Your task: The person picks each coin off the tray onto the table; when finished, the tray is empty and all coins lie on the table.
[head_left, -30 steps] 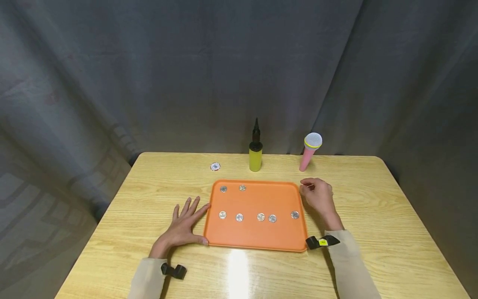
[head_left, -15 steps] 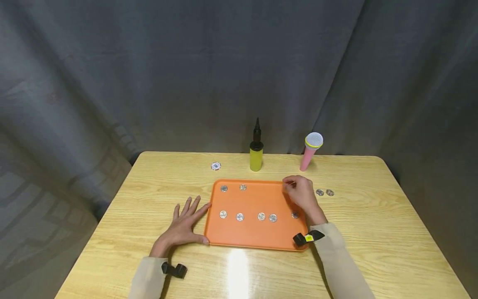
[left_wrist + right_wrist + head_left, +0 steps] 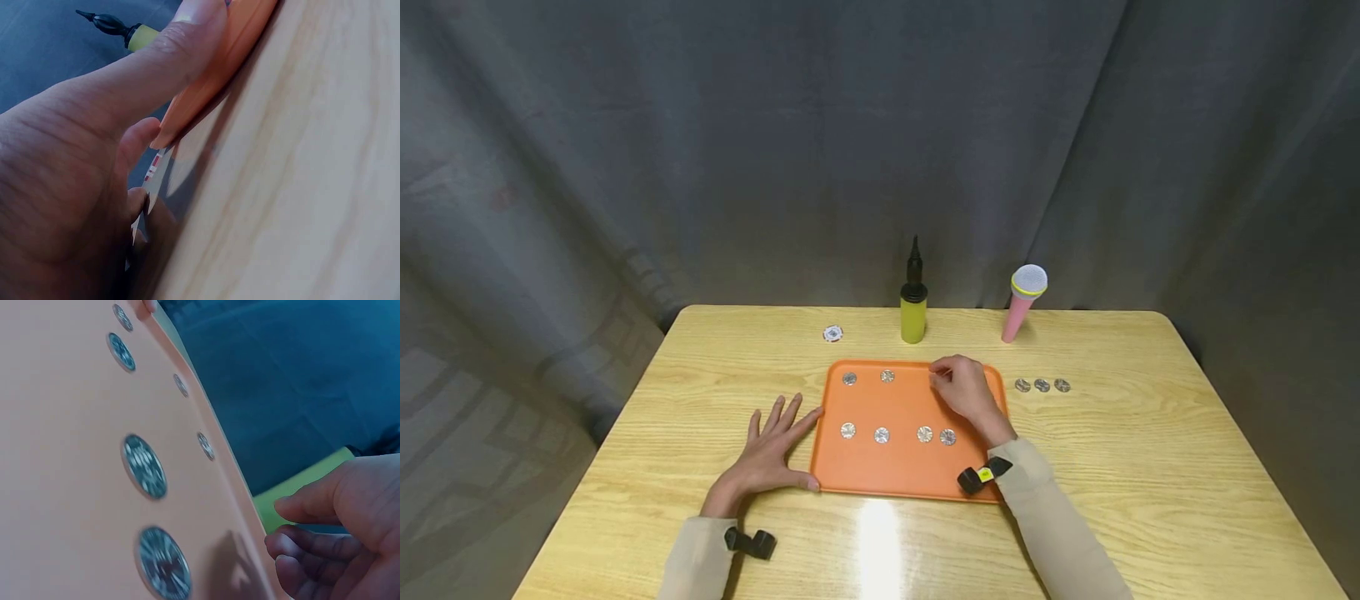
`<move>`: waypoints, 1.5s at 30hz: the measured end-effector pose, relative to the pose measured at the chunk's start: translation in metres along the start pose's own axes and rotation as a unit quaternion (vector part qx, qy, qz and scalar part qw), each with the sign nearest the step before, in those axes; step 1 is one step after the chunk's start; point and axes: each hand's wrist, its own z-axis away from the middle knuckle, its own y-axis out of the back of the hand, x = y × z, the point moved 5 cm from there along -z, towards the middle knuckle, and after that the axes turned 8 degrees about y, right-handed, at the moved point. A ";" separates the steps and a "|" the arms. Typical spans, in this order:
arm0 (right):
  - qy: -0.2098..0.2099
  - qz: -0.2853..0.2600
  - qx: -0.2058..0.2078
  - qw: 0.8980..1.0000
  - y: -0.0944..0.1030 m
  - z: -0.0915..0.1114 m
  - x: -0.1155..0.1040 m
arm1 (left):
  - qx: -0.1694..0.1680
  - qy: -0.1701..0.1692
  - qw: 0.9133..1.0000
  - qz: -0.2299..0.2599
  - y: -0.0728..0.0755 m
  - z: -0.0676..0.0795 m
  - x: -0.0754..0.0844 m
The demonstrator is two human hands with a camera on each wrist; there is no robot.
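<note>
An orange tray (image 3: 880,467) lies on the table with several silver coins on it, among them one coin (image 3: 887,377) near its back edge and another (image 3: 924,434) in the front row. My left hand (image 3: 763,458) rests at the tray's left side, fingers spread, with thumb and index finger at the rim. Above the tray's back right part is my right hand (image 3: 966,387), fingers loosely bent. In the right wrist view nothing shows between its thumb (image 3: 312,503) and fingers. The right forearm covers the tray's front right corner area. To the right, three coins (image 3: 1042,385) lie in a row on the table.
Behind the tray stand a yellow-green hand pump (image 3: 913,317) with a black top and a pink toy microphone (image 3: 1018,308). A white poker chip (image 3: 832,333) lies at the back left. A grey curtain (image 3: 850,150) hangs beyond the table.
My right hand has moved left from beside the tray to over its back right part, uncovering the three coins on the table. Its forearm now hides the tray's rightmost coin. The left hand stays put.
</note>
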 end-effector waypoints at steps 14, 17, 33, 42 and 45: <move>-0.018 -0.013 -0.030 0.999 -0.027 -0.011 -0.012 | -0.001 -0.001 1.000 0.002 -0.001 0.001 0.000; -0.019 -0.015 -0.036 0.999 -0.032 -0.014 -0.014 | 0.002 -0.005 1.000 0.001 -0.001 0.001 0.000; -0.002 -0.012 -0.048 0.999 -0.056 -0.026 -0.026 | -0.004 0.002 1.000 0.006 -0.001 0.001 0.000; -0.010 0.027 -0.052 0.998 -0.069 -0.033 -0.031 | 0.007 -0.004 1.000 0.004 0.000 0.002 0.001; -0.012 0.041 -0.057 0.997 -0.072 -0.034 -0.032 | 0.009 -0.006 1.000 0.004 0.001 0.001 0.002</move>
